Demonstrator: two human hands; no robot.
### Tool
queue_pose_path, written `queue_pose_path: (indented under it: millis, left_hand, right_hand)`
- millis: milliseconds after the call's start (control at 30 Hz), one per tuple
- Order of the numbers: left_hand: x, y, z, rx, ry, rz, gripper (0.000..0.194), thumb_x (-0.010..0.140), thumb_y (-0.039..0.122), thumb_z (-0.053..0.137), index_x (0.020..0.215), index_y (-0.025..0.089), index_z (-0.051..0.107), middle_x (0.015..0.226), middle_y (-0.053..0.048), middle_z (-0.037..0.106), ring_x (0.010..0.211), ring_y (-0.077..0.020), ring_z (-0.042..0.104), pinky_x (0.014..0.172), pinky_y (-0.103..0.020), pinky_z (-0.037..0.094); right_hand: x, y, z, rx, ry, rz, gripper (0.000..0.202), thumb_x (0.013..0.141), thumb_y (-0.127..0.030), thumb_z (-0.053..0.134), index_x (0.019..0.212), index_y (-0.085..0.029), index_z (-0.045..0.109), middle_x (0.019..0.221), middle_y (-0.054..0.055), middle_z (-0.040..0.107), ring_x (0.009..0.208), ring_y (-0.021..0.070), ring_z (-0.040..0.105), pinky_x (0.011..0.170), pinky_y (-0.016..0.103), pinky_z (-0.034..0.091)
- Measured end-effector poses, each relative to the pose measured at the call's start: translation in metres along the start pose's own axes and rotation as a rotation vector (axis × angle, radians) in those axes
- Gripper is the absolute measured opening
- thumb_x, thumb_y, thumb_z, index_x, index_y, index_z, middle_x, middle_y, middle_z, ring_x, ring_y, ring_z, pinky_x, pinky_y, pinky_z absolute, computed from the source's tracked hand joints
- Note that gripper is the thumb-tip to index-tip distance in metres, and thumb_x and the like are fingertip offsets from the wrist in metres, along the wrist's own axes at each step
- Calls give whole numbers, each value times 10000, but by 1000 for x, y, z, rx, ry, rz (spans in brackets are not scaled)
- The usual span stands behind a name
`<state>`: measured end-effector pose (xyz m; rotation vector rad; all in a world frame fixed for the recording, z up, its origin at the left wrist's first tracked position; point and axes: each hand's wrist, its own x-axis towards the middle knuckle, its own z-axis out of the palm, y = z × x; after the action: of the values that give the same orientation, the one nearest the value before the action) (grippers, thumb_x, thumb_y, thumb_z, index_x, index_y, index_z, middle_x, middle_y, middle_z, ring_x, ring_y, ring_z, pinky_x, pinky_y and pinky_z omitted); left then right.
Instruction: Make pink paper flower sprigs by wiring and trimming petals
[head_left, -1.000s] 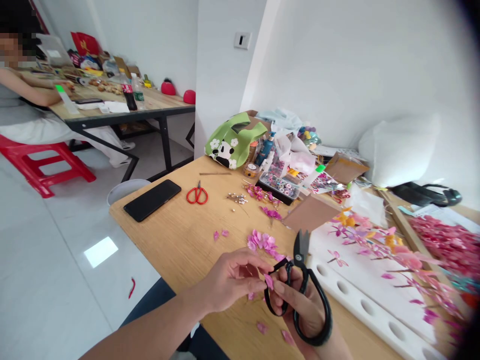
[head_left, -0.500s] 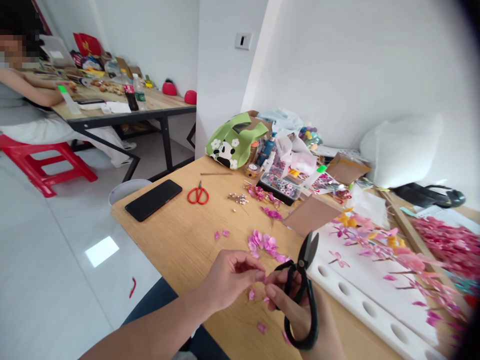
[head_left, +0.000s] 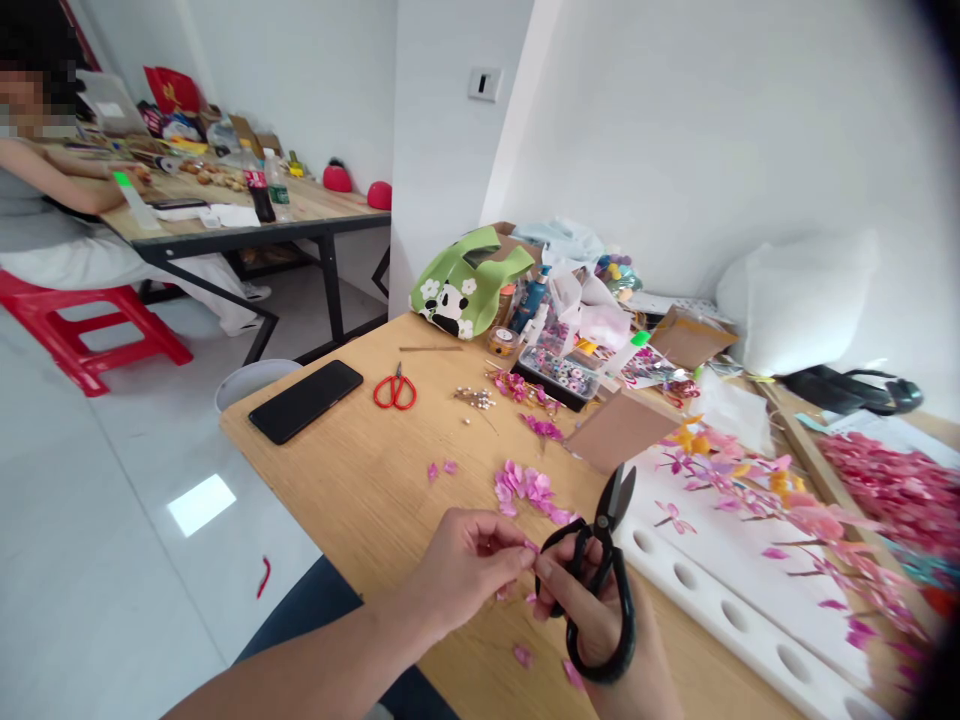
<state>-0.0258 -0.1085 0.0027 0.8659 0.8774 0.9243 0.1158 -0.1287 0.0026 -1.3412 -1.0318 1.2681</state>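
Observation:
My left hand (head_left: 484, 550) is closed in a pinch on a small pink petal (head_left: 531, 548), low over the table's front part. Right beside it, my right hand (head_left: 589, 600) has black-handled scissors (head_left: 613, 510) hooked in its grip, their dark blades pointing up and away from me. The right thumb and fingertip meet near the same petal; whether they touch it is hard to make out. A pile of pink petals (head_left: 525, 487) lies just beyond my hands. Loose petals (head_left: 523, 656) are scattered beneath and beside them.
Red-handled scissors (head_left: 394, 388) and a black phone (head_left: 306, 402) lie left. A white strip with round holes (head_left: 732, 615) and pink flower sprigs (head_left: 802, 520) are at right. Behind stand a panda bag (head_left: 469, 285) and a bead box (head_left: 559, 375). A person sits at another table (head_left: 300, 210).
Both hands stay close together at nearly the same spot. The left fingertips have shifted slightly right, and the right hand with the black scissors has turned a little.

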Motion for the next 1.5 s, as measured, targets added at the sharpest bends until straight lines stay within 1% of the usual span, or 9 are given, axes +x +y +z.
queue_pose_path:
  millis: [133, 200, 267, 333, 533, 800, 1067, 1300, 1500]
  left_hand:
    - [1, 1, 1, -3, 12, 30, 207, 695, 320, 675, 653, 121, 640, 543, 0, 584, 448, -84, 473, 483, -229, 351]
    - [1, 5, 0, -21, 53, 30, 197, 691, 307, 672, 641, 121, 632, 571, -3, 595, 436, -76, 462, 472, -227, 352]
    - [2, 10, -2, -46, 102, 30, 200, 674, 306, 686, 630, 120, 627, 603, -6, 607, 439, -69, 457, 461, -220, 346]
    - [1, 16, -5, -59, 132, 33, 206, 662, 310, 694, 624, 119, 628, 615, -11, 615, 446, -67, 453, 453, -214, 334]
    - [-3, 26, -8, -46, 122, 46, 209, 653, 321, 694, 630, 120, 642, 622, -26, 641, 443, -65, 446, 448, -212, 318]
    - [-2, 23, -8, -25, 124, -11, 255, 627, 361, 712, 595, 124, 624, 608, -33, 642, 426, -69, 450, 418, -210, 324]
    - [0, 22, -9, -22, 145, -33, 244, 625, 350, 707, 591, 125, 619, 584, -26, 632, 415, -68, 448, 403, -206, 320]
    - [1, 23, -10, -1, 158, -60, 232, 623, 343, 697, 584, 130, 615, 577, -22, 629, 418, -72, 449, 402, -207, 323]
    - [2, 21, -11, 16, 170, -57, 210, 627, 325, 683, 581, 132, 615, 573, -19, 626, 410, -70, 444, 399, -206, 320]
  right_hand:
    - [0, 1, -3, -102, -73, 23, 381, 689, -506, 744, 697, -188, 534, 555, -21, 560, 456, 136, 550, 439, 249, 442]
    - [1, 4, -6, -145, -106, -35, 410, 691, -568, 716, 748, -191, 565, 599, -7, 576, 494, 143, 554, 472, 260, 459]
    - [1, 9, -10, -153, -85, -111, 462, 688, -648, 667, 802, -206, 595, 647, 8, 588, 539, 154, 553, 516, 276, 477]
    - [-1, 13, -12, -169, -57, -115, 492, 686, -702, 619, 796, -223, 611, 642, 14, 582, 537, 162, 536, 507, 280, 471]
    - [-13, 13, -11, -260, -169, -17, 501, 707, -716, 585, 745, -217, 622, 517, -11, 519, 443, 135, 463, 444, 253, 422]
    - [-17, 1, -10, -347, -306, 40, 548, 732, -750, 521, 729, -205, 573, 503, -35, 474, 443, 120, 465, 451, 236, 419]
    - [-17, -6, -7, -396, -321, 51, 579, 738, -780, 468, 707, -204, 523, 483, -42, 467, 404, 107, 473, 402, 205, 359]
    - [-17, -4, -10, -502, -319, 20, 533, 777, -739, 461, 713, -213, 516, 517, -39, 482, 425, 117, 487, 422, 219, 358]
    - [-16, -4, -8, -532, -312, -26, 529, 775, -730, 480, 684, -211, 524, 470, -55, 442, 396, 92, 395, 403, 219, 267]
